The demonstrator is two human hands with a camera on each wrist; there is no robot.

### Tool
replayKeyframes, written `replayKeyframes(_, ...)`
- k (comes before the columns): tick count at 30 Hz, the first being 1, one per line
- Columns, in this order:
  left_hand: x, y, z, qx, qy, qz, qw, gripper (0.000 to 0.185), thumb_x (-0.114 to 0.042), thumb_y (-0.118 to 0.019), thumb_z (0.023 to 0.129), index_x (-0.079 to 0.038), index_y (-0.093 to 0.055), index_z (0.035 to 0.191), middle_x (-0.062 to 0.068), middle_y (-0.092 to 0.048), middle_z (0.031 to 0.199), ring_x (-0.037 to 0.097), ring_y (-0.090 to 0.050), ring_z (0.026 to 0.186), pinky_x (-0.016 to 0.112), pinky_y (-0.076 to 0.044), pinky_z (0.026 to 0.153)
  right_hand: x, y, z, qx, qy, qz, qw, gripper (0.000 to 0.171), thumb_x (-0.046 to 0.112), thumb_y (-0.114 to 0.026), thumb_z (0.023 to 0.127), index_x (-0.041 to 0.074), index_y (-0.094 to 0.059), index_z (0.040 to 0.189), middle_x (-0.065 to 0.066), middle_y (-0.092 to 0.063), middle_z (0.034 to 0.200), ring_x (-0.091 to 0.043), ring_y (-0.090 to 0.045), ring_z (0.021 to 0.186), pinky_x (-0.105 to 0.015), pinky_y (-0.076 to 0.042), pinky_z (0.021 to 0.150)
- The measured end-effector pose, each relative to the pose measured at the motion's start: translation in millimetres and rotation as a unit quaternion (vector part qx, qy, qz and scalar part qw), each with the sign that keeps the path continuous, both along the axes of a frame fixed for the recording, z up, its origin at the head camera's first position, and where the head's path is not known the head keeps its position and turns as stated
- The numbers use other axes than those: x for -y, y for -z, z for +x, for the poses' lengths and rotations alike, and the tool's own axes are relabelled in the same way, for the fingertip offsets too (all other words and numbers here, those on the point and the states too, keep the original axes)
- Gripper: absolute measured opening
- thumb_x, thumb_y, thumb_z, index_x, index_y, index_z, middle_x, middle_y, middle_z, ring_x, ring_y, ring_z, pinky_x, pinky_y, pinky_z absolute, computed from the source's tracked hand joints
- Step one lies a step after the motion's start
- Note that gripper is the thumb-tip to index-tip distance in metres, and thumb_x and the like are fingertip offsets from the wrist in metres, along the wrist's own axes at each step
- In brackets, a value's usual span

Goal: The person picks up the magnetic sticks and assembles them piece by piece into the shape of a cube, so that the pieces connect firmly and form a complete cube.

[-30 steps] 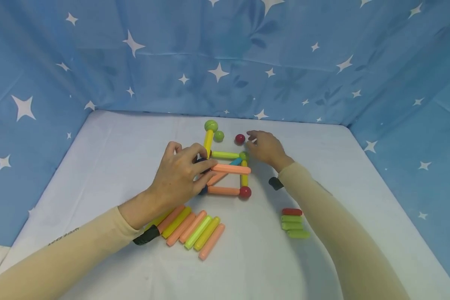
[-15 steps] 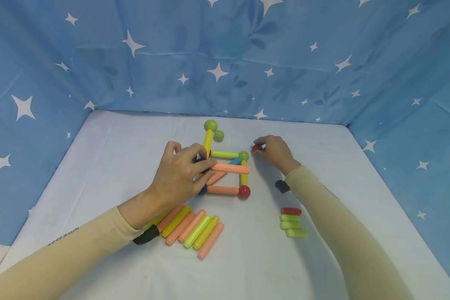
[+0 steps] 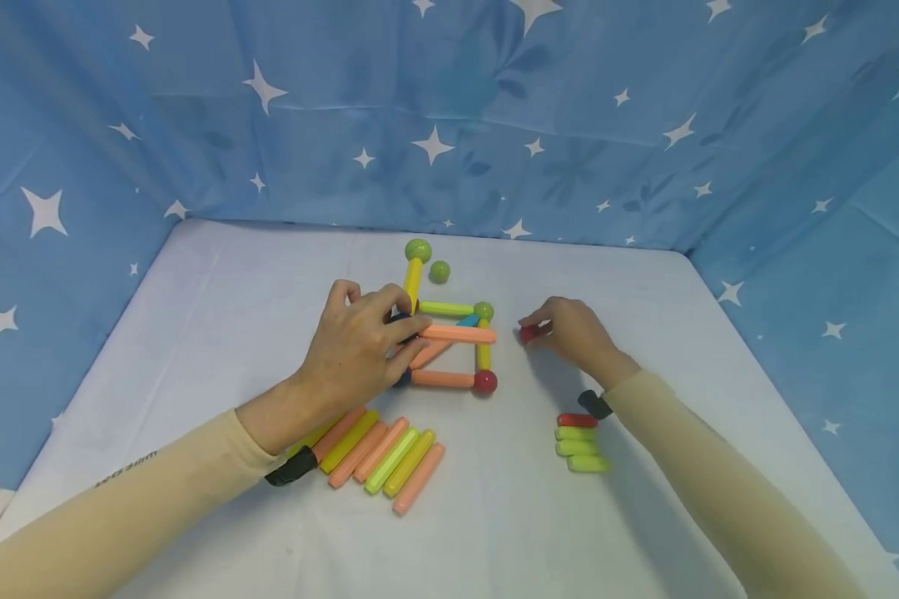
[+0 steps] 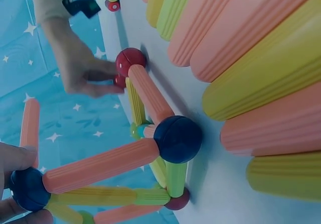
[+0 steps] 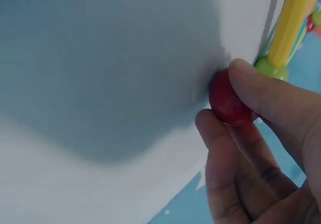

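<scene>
My left hand (image 3: 360, 349) pinches a dark blue ball (image 4: 29, 189) at an upper corner of a frame built of sticks and balls. From that ball an orange stick (image 3: 457, 334) reaches out to the right with a free end. Another orange stick (image 4: 100, 164) links it to a lower dark blue ball (image 4: 178, 138). To the right of the frame, my right hand (image 3: 578, 337) pinches a loose red ball (image 5: 230, 98) between thumb and fingers, close to the white table surface. A different red ball (image 3: 484, 382) forms the frame's near right corner.
Several orange, yellow and green sticks (image 3: 389, 457) lie in a row in front of the frame. Short green sticks (image 3: 580, 448) and a short red one (image 3: 577, 420) lie at the right. A loose green ball (image 3: 439, 270) sits behind. Starry blue curtains (image 3: 434, 100) surround the table.
My right hand has taken hold of the loose red ball behind the frame and brought it nearer and to the right. My left hand has kept its place on the dark blue ball.
</scene>
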State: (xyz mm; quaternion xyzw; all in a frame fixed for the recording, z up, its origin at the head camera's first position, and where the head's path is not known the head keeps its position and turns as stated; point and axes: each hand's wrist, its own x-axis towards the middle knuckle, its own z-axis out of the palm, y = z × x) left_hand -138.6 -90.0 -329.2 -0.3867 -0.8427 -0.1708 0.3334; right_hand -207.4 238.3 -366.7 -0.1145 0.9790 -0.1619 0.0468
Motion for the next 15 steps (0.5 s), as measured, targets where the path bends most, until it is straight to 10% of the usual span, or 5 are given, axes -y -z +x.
replayKeyframes(8,-1.3,-2.6,0.2,0.0,-0.008,-0.014,0.9999,0.018,-0.022,-0.083,0.086,-0.013,-0.082,0.102,0.007,-0.059,0.095,0.02,-0.057,0.078,0.051,-0.033,0.075,-9.8,-2.1,47.2,0.029,-0.057,-0.011,0.998,0.036,0.01,-0.086,0.082,0.015,-0.078,0.117,0.003,-0.071,0.098,-0.02,-0.069,0.095,-0.041,-0.056,0.085)
replayKeyframes(15,-3.5,-4.2,2.1,-0.004,-0.007,-0.019,0.9998,0.017,-0.023,-0.083,0.087,-0.014,-0.082,0.101,0.007,-0.059,0.094,0.02,-0.057,0.079,0.052,-0.033,0.074,-3.8,-18.0,65.7,0.029,-0.068,-0.222,0.972,0.042,0.011,-0.084,0.085,0.011,-0.072,0.126,-0.002,-0.07,0.118,-0.022,-0.071,0.103,-0.036,-0.057,0.084)
